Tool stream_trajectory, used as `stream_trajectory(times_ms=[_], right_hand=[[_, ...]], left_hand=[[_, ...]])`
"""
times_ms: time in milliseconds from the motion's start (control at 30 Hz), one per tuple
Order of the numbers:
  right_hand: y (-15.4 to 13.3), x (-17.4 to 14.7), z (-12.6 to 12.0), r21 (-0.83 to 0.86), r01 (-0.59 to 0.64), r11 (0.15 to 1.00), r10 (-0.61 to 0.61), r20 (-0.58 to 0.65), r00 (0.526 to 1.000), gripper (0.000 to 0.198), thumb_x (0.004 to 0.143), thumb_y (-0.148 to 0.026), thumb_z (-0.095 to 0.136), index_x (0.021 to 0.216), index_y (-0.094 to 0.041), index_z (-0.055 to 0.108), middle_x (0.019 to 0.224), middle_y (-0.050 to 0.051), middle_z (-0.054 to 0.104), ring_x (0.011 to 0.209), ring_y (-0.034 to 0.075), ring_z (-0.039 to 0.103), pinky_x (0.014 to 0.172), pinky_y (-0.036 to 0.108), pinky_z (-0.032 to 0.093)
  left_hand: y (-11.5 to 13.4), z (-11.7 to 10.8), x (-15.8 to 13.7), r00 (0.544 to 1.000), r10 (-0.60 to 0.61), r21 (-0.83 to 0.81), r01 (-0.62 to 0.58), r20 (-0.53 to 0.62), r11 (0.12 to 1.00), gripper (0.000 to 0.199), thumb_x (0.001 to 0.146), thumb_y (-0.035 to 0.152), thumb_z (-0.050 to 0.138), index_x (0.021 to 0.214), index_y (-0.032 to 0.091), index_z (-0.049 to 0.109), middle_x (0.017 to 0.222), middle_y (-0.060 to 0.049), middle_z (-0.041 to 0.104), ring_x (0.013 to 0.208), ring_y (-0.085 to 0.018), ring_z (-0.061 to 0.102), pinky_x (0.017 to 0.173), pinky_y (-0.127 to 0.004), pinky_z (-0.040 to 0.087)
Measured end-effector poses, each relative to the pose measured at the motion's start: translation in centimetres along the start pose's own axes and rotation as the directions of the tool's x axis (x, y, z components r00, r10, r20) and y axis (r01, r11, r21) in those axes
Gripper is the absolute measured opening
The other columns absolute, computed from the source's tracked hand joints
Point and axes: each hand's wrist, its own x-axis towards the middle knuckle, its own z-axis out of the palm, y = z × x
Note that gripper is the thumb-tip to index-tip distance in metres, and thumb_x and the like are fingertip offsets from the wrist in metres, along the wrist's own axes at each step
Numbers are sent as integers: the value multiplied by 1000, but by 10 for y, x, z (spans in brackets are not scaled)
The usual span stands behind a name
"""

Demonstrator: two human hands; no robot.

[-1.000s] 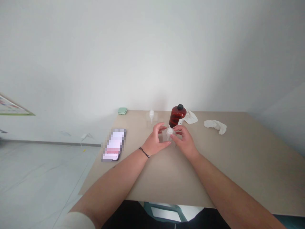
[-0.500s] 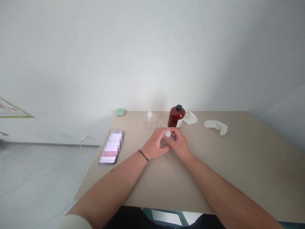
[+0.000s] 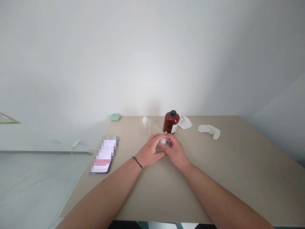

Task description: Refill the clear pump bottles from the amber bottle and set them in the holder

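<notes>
In the middle of the table a small clear bottle (image 3: 159, 148) with a white cap (image 3: 163, 140) stands between my hands. My left hand (image 3: 150, 150), with a dark band at its wrist, is wrapped round the bottle's left side. Coming from the right, my right hand (image 3: 177, 152) closes on the cap, its thumb resting against the near side. My fingers hide much of the bottle. Just behind them is a brown-red bottle (image 3: 171, 121) with a black cap and a white label. A second clear bottle (image 3: 145, 127) with a white top stands to its left.
A lit phone (image 3: 104, 155), its screen blurred, lies on the left of the table (image 3: 166, 190). Near the back left corner sits a green case (image 3: 115, 117). Two crumpled tissues (image 3: 185, 122) (image 3: 209, 129) lie to the right of the brown-red bottle. A wall rises behind.
The camera view has shifted, so everything on the table appears lower and a little further left. Both hands keep their hold on the small bottle and its cap, with little visible finger movement.
</notes>
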Motion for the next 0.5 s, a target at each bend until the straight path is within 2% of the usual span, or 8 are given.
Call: stream_trajectory(times_ms=[267, 500], right_hand=[[0, -2, -1, 12, -14, 1000, 14, 5, 1000, 23, 81, -37, 69, 98, -23, 64, 115, 7, 66, 110, 24, 61, 98, 43, 47], [-4, -2, -1, -29, -7, 1000, 7, -12, 1000, 22, 79, -34, 68, 97, -23, 65, 114, 6, 66, 112, 25, 60, 102, 44, 44]], left_hand=[[-3, 0, -2, 1000, -19, -28, 19, 9, 999, 68, 78, 14, 72, 140, 27, 47, 147, -11, 50, 139, -30, 43, 118, -52, 37], [-8, 0, -3, 998, -54, -15, 54, 26, 998, 70, 79, 26, 77, 141, 26, 46, 152, -13, 46, 150, -33, 30, 121, -55, 32]])
